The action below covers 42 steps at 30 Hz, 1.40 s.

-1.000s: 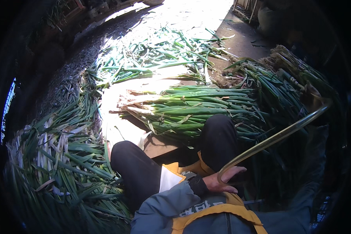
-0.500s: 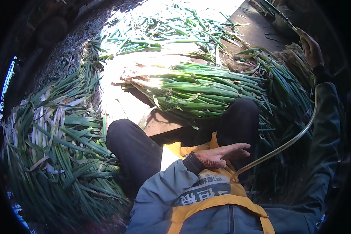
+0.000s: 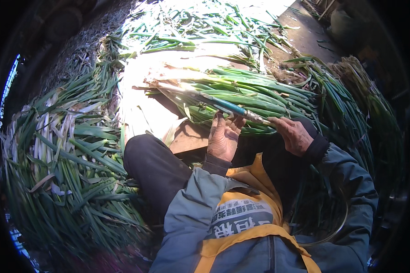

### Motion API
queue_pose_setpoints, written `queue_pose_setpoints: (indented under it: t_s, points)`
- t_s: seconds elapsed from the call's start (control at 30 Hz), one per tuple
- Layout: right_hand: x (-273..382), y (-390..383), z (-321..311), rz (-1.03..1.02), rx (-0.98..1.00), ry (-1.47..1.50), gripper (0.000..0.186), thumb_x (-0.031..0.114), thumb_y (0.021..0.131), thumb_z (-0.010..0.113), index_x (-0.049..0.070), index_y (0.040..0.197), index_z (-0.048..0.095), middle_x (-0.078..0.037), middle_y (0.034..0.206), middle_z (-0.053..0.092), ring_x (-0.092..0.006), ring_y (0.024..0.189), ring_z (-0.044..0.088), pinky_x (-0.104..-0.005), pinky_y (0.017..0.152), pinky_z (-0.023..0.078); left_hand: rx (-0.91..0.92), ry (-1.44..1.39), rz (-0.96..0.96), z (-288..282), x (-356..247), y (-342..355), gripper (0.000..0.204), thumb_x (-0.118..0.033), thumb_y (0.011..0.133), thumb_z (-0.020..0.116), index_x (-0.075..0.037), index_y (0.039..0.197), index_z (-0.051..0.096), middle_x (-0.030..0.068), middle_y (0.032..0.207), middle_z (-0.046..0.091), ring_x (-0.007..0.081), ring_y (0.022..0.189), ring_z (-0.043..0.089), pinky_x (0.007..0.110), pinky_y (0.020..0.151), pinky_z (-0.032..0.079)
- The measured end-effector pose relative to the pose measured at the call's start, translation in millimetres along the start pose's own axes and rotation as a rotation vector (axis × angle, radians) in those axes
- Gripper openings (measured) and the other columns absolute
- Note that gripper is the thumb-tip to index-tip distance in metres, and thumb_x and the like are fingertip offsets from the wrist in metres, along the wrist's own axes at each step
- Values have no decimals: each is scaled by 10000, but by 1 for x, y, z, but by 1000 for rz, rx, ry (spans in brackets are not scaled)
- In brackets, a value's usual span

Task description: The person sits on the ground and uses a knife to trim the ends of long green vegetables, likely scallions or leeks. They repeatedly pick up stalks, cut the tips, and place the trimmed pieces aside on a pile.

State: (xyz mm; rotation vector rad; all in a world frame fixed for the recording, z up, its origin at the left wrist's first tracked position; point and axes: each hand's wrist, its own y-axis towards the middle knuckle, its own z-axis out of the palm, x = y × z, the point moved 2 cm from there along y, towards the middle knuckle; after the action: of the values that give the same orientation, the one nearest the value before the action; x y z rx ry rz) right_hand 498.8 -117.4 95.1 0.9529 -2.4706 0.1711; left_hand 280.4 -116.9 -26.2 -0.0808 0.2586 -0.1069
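A: Fingers of the left hand (image 3: 223,142) grip the blue-green tool (image 3: 234,108); those of the right hand (image 3: 294,137) pinch its right end.

B: Tool's position?

A: Above the near side of the leafy bundle (image 3: 264,96); contact cannot be told.

B: Hazard?

A: The hose (image 3: 344,217), looping near the right sleeve (image 3: 353,175), could snag; a loose pinch might then let the tool twist.

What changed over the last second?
Since half a second ago, the right grip brought the teal wand in from far right, over the green onion bunch; the left grip moved forward to meet it. The hose sank lower. The bunch stayed put.
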Motion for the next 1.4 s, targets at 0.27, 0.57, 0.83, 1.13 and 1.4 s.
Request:
queue_pose_setpoints:
  t_s: [0.27, 0.57, 0.83, 1.13, 1.4]
  points:
    - [1, -32, 14, 90, 333, 97, 483, -52, 848, 634, 15, 1303, 486, -185, 988, 627, -374, 917, 654, -433, 754, 535, -19, 314, -86, 1, -1, -15, 365, -348, 1048, 525, -18, 1183, 606, 148, 1125, 691, 279, 1047, 680, 418, 970, 532]
    - [18, 16, 41, 234, 686, 493, 947, 400, 894, 720, 42, 1555, 144, -284, 1394, 483, -393, 1283, 506, -459, 1084, 402, 169, 371, -178, -14, 6, -24, 460, -418, 1038, 518, -4, 1221, 601, 147, 1155, 682, 235, 1110, 641, 390, 1029, 466]
    - [52, 18, 6, 486, 627, 268, 801, 196, 869, 726, 42, 1514, 276, -262, 1209, 577, -413, 1117, 581, -435, 965, 478, 216, 213, -237, -15, 33, -18, 423, -371, 1047, 508, -15, 1260, 589, 164, 1228, 666, 251, 1136, 632, 411, 1031, 467]
    - [56, -90, -49, 92, 665, -177, 602, 209, 562, 885, 79, 1117, 690, -121, 1080, 624, -302, 977, 636, -429, 817, 505, -365, 40, -10, -86, -22, -6, 349, -386, 1051, 501, -134, 1279, 579, 137, 1273, 661, 225, 1117, 636, 405, 979, 493]
    - [-102, -298, -84, 1074, 883, 331, 418, 113, 770, 768, -54, 1145, 690, -167, 1067, 738, -243, 960, 715, -346, 860, 568, -55, -37, -150, -49, 7, -15, 384, -382, 1008, 575, -116, 1286, 579, 193, 1318, 609, 274, 1141, 619, 450, 1051, 483]
